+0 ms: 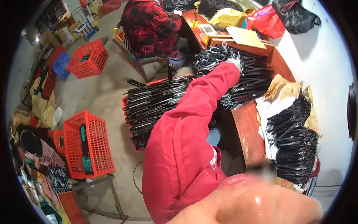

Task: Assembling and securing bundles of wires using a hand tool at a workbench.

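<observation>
My left arm, in a red sleeve, stretches up and to the right across the view. My left hand, in a white glove, rests at a heap of black rods with pale looped ends on the reddish-brown table. Its fingers are small and partly lost among the loops, so their grip does not show. Below my forearm, long thin black rods lie stacked in a red crate. My right hand is out of view.
More black rods lie on paper at the right. A person in a checked jacket sits at the table's far end; another person works at far left. Red crates stand on the floor. Cardboard and bags lie at the back.
</observation>
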Tool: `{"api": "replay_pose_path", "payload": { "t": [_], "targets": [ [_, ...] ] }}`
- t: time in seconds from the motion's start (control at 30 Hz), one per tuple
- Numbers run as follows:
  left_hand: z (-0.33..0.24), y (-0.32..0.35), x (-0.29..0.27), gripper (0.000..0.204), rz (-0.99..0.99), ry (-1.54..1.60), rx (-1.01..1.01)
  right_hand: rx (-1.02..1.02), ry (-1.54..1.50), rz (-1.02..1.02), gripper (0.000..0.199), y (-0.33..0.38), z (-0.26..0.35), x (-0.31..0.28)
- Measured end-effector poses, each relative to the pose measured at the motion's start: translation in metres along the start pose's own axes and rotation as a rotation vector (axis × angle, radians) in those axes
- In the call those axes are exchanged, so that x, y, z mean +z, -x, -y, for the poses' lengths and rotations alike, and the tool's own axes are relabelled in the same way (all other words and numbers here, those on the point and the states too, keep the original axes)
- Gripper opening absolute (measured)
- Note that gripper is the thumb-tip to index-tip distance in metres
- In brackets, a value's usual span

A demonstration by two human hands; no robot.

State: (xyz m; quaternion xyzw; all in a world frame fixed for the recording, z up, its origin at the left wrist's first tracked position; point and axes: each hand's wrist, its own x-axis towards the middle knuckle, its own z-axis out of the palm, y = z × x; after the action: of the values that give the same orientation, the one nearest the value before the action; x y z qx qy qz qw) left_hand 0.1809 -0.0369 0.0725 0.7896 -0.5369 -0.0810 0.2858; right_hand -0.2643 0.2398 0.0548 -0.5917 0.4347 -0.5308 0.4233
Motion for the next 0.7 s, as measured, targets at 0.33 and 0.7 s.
{"api": "replay_pose_path", "payload": {
  "t": [0.33, 0.7],
  "targets": [
    [-0.017, 0.045, -0.026, 0.020, 0.701, 1.459, -0.153, 0.039, -0.018, -0.197, 0.028, -0.003, -0.043, -0.034],
    [-0.008, 0.134, -0.065, 0.017, 0.746, 1.986, -0.065, 0.040, -0.102, -0.155, 0.033, 0.045, 0.018, 0.068]
  ]
}}
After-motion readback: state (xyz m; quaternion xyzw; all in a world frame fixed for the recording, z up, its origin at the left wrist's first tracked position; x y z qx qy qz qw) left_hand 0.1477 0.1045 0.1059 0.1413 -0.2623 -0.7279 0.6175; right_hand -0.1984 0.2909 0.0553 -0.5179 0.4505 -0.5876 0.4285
